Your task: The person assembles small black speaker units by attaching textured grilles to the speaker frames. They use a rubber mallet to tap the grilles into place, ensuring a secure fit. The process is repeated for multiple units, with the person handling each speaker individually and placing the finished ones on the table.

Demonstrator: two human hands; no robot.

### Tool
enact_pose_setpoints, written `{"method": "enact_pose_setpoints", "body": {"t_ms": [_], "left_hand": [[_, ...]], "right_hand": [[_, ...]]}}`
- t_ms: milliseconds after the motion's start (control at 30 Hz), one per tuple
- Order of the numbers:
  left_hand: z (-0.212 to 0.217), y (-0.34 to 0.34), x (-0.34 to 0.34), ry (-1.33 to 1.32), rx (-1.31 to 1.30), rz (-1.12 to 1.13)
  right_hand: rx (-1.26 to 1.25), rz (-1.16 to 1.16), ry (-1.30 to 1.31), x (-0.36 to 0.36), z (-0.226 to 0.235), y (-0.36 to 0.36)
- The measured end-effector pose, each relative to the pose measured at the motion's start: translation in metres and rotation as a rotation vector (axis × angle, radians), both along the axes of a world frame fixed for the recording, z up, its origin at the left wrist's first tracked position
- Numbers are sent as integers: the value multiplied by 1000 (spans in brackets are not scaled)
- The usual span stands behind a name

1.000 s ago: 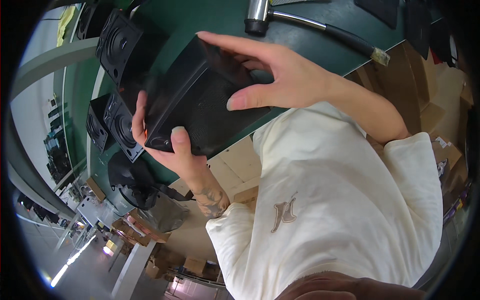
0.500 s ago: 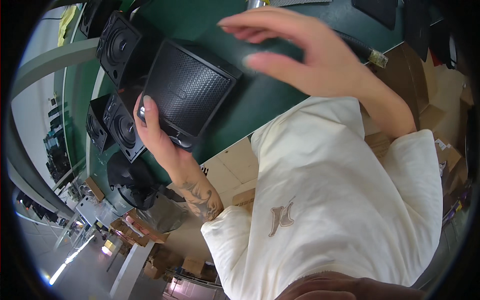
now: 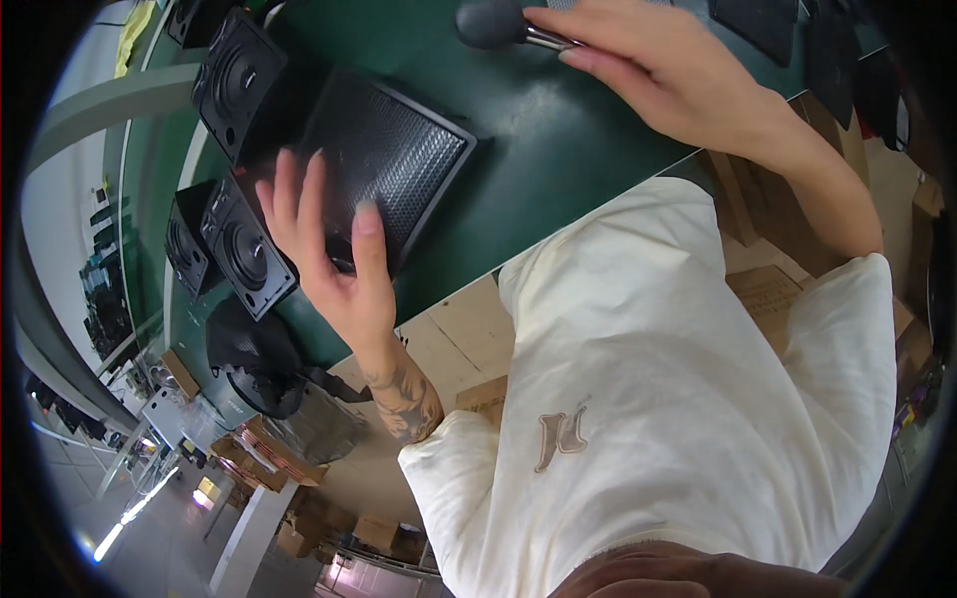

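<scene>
A black speaker with a mesh grille (image 3: 424,145) lies tilted on the green bench. My left hand (image 3: 334,259) is over its near left corner, fingers spread and holding nothing; whether the fingertips touch it I cannot tell. To the right, my right hand (image 3: 663,75) is closed around the metallic handle of a soft brush (image 3: 490,24) with a thick dark head. The brush is above the bench top, apart from the speaker. My left hand covers the speaker's lower left part.
Several speakers with bare cones, such as one at the upper left (image 3: 239,85) and one lower (image 3: 244,249), stand left of the grilled one. A black bag (image 3: 254,349) rests at the bench's left end. Dark flat panels (image 3: 758,30) lie at the far right, with cartons (image 3: 763,199) beyond the edge.
My right hand has moved up and right and now holds the brush. My left hand has let go of the speaker's corner, its fingers spreading. The speaker sits slightly lower.
</scene>
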State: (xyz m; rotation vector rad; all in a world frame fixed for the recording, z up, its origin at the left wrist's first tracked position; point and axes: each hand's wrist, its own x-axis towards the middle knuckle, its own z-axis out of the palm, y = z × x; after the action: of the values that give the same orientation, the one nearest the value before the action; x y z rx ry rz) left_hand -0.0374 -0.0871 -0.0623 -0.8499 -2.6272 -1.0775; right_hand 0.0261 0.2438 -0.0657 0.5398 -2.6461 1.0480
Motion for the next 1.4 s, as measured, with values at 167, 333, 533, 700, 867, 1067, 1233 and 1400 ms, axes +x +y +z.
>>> {"method": "enact_pose_setpoints", "body": {"t_ms": [167,333,533,700,867,1067,1233,1400], "left_hand": [[3,-5,-1,-45,-93,-15],[4,-4,-4,2,-124,-58],[4,-7,-2,36,-169,-37],[3,-5,-4,41,-151,-49],[-7,-8,-6,40,-18,-15],[-28,-13,-9,-191,419,98],[-21,-11,-14,119,169,-2],[-24,-9,-11,-55,477,9]], "right_hand": [[-251,118,-162,4,53,-24],[-171,142,-244,14,46,-35],[-216,154,-1,12,57,-33],[-100,194,-207,11,50,-47],[-69,205,-241,4,70,-47],[-150,319,-180,-5,83,-70],[48,405,-244,-5,64,-96],[120,449,-196,-23,84,-96]]}}
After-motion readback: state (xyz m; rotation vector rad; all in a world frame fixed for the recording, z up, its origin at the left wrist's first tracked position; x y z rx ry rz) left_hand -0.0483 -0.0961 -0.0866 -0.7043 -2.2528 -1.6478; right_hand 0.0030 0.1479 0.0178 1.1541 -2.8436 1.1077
